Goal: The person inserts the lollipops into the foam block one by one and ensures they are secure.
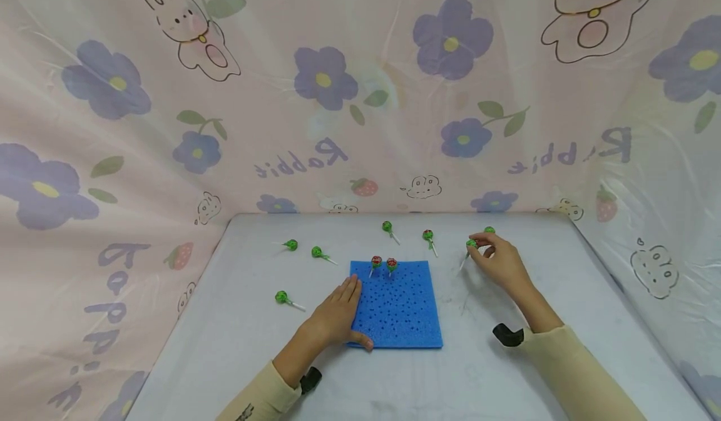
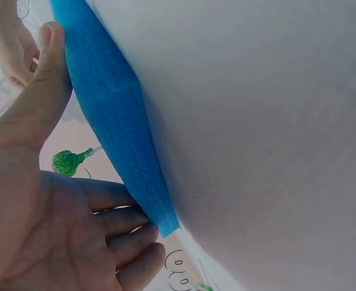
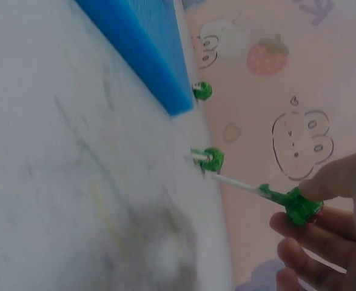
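A blue foam block (image 1: 400, 321) dotted with small holes lies flat on the table. Two lollipops with red-and-green wrappers, a left one (image 1: 376, 262) and a right one (image 1: 392, 264), stand upright near its far edge. My left hand (image 1: 336, 313) rests against the block's left side with fingers extended, its thumb at the near edge. To the right, above the table, my right hand (image 1: 500, 261) pinches a green-wrapped lollipop (image 3: 302, 207) by its candy head between thumb and fingers. The white stick points away from the hand, downward in the head view.
On the white table (image 1: 225, 346) lie more lollipops: three at the left, including a near one (image 1: 281, 297), and two behind the block, including one (image 1: 387, 226). Another lollipop (image 1: 489, 229) shows just beyond my right hand. A patterned curtain (image 1: 388, 127) encloses the back and sides.
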A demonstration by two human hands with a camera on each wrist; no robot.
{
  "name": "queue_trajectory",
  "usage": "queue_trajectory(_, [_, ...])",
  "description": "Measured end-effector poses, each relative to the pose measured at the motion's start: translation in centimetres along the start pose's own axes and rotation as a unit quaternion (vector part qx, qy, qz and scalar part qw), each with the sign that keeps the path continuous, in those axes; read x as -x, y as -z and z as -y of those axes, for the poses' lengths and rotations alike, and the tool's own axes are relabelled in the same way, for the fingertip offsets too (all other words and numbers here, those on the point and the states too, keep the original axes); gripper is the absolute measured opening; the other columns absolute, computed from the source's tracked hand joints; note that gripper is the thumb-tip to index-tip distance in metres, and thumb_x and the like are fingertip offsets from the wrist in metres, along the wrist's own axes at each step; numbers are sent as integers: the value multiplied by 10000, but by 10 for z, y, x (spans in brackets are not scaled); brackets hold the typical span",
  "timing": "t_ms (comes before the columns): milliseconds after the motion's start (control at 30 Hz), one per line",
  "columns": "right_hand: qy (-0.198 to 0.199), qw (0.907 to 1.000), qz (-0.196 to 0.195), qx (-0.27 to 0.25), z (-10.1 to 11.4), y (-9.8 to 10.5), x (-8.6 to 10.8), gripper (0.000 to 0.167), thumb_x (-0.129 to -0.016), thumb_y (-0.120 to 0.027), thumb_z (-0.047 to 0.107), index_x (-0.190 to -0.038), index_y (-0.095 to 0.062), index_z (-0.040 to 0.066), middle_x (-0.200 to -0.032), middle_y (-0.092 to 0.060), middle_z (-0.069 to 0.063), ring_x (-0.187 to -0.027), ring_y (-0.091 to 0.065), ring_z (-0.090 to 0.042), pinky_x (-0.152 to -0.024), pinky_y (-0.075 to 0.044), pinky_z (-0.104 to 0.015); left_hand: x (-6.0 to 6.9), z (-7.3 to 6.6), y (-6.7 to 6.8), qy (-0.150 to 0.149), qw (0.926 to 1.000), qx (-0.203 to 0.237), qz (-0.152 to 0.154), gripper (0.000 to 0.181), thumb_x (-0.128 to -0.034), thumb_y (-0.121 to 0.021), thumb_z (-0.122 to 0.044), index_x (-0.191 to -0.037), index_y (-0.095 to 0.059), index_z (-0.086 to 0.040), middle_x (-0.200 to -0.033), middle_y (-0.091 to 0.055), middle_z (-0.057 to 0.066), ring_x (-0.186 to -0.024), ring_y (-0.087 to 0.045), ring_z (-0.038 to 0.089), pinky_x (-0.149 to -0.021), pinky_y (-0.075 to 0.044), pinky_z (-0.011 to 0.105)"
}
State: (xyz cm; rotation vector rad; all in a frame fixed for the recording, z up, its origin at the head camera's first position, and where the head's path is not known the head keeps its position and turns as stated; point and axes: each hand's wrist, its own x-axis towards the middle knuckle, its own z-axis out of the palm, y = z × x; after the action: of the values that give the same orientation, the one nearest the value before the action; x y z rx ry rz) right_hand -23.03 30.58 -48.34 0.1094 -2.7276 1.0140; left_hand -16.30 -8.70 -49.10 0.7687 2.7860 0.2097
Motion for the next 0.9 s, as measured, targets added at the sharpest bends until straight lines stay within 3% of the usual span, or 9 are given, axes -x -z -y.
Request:
queue_trajectory(400, [700,9972,157,-211,35,-15,6,335,-1009,-783,172,-1313,-701,59,-1123,-762,-161,-836,-652,-208,-709,-523,-351,1,0,1,6,10000,23,18,1292,-775,-868,-662,-1662,-274,66,-1758,-219,236,-1640,-211,370,-1318,-262,471])
queue_trajectory(900, [1423,9883,444,-337,54,-37,11,322,-992,-798,132,-1296,-700,92,-1089,-725,-51,-807,-605,-114,-668,-519,-255,-2,1,-2,38,10000,22,18,1307,-766,-868,-675,-1667,-269,59,-1762,-207,232,-1644,-196,365,-1320,-256,470])
